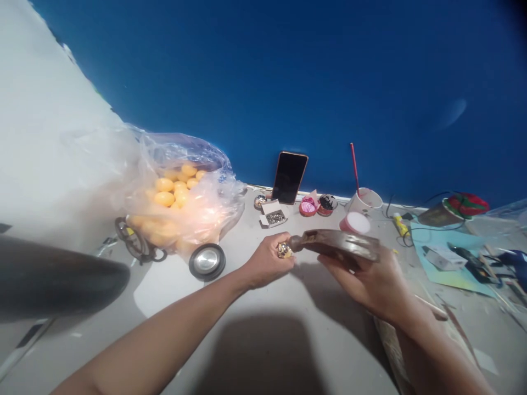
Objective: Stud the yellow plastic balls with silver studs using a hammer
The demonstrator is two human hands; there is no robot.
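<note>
My left hand (272, 260) is closed around a small rounded piece (284, 250) whose visible side is covered in shiny gold and silver studs. In my right hand (366, 280) is a hammer (341, 243), gripped close under its worn metal head. The round striking face is right at the studded piece, touching it or nearly so. Just beyond my hands lies an open small white box (273, 216) full of little shiny metal pieces. Behind that box sits another shiny studded ball (259, 201).
A clear plastic bag (206, 203) of yellow egg-shaped pieces fills the left back. Near it lies a black-rimmed metal disc (207, 262). A phone (290, 177) leans on the blue wall. Small cups and a white cup (365, 202) stand right; a cluttered light-blue sheet (436, 247) lies beyond.
</note>
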